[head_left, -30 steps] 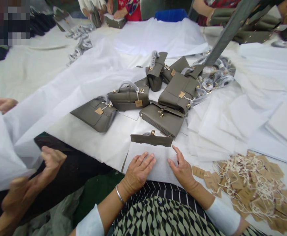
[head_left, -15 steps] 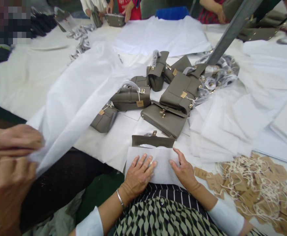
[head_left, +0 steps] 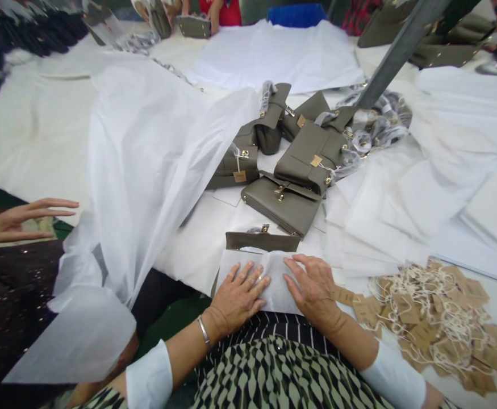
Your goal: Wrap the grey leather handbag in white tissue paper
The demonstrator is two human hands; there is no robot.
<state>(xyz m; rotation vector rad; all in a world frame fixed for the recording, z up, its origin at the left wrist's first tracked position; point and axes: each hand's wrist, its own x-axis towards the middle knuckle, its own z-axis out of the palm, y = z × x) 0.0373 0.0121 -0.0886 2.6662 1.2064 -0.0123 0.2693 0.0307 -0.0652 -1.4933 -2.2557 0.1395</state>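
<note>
My left hand lies flat with fingers spread on a sheet of white tissue paper. My right hand rests on the right part of the same sheet, its fingers apart and curved, thumb toward the middle. Under the paper lies an olive-grey handbag. Only its raised flap with a gold clasp shows beyond the sheet; the body is covered. Just past it sits another olive-grey handbag, flap partly lifted.
Several tagged handbags are heaped ahead. Brown hang tags with white strings pile at the right, near loose white sheets. On the left, a co-worker's hand is beside a large white sheet. A metal post slants across the back.
My right hand has moved inward over the paper, while my left stays put. At left, the co-worker's large white sheet has dropped and spread, and one hand there is now open.
</note>
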